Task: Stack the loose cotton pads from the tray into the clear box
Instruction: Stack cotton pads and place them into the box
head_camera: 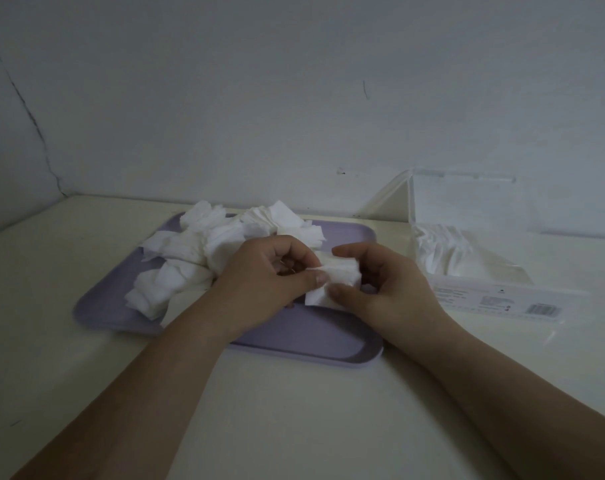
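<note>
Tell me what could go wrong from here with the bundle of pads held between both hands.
1. The bundle of pads, pinched between the left hand and right hand, looks uneven; pads could slip out on the way to the clear box.
2. The pads already in the box lie slanted, so a new stack may not sit flat.
3. The plastic packaging in front of the box could get swept aside by a forearm.

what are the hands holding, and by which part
A small bundle of white cotton pads: the left hand pinches its left end, the right hand its right end.
</note>
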Demonstrator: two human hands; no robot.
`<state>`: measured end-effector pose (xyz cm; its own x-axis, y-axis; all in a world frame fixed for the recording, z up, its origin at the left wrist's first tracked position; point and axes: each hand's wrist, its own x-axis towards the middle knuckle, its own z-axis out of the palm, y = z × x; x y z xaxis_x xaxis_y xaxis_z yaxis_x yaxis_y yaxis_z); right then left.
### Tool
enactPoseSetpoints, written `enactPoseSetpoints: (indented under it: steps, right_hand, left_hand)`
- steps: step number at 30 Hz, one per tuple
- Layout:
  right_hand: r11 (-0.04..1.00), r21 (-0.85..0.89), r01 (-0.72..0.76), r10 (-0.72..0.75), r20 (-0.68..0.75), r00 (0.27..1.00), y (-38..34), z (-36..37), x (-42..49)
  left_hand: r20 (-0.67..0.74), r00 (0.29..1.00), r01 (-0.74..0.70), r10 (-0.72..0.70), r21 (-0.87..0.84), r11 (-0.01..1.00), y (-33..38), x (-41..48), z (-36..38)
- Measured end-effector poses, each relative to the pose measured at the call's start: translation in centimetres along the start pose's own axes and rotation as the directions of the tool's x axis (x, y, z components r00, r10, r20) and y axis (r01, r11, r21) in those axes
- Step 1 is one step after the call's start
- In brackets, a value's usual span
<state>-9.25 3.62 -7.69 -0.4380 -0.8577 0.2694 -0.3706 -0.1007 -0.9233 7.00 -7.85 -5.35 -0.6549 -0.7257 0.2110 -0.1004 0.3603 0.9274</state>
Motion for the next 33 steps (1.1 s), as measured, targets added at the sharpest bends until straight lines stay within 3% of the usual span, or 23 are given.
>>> enactPoseSetpoints:
  steps: [6,10,13,18,21,24,30,33]
  right_hand:
    - [0.989,-0.040,0.141,-0.140,0.031,0.990,0.2,-0.2,0.1]
    - [0.980,-0.133,0.148,-0.140,0.065,0.988,0.1,0.1,0.1]
    - [0.964,-0.202,0.175,-0.166,0.060,0.984,0.6,0.3,0.1]
    - [0.856,-0.413,0.311,-0.265,0.167,0.950,1.3,0.8,0.1]
    - [0.807,-0.492,0.326,-0.272,0.181,0.945,1.6,1.1,0.1]
    - [0.855,-0.444,0.268,-0.228,0.143,0.963,1.5,1.1,0.1]
    - [0.831,-0.453,0.322,-0.290,0.140,0.947,1.4,1.1,0.0]
    - [0.859,-0.385,0.338,-0.325,0.101,0.940,2.2,1.2,0.3]
  left_hand:
    - [0.078,0.997,0.007,-0.018,0.141,0.990,-0.5,0.3,-0.2]
    - [0.079,0.996,-0.042,0.028,0.185,0.982,0.0,0.2,-0.2]
    - [0.108,0.993,0.020,-0.042,0.195,0.981,-0.1,0.3,-0.4]
    - [0.123,0.985,0.101,-0.124,0.179,0.979,0.0,0.1,-0.2]
    - [0.097,0.992,0.059,-0.075,0.156,0.986,-0.1,0.0,0.2]
    - [0.057,0.997,0.030,-0.043,0.201,0.979,-0.3,0.3,0.5]
    - [0.005,0.981,0.189,-0.192,0.140,0.972,1.3,0.1,0.7]
    - [0.030,0.917,0.389,-0.398,0.154,0.908,2.0,0.9,0.3]
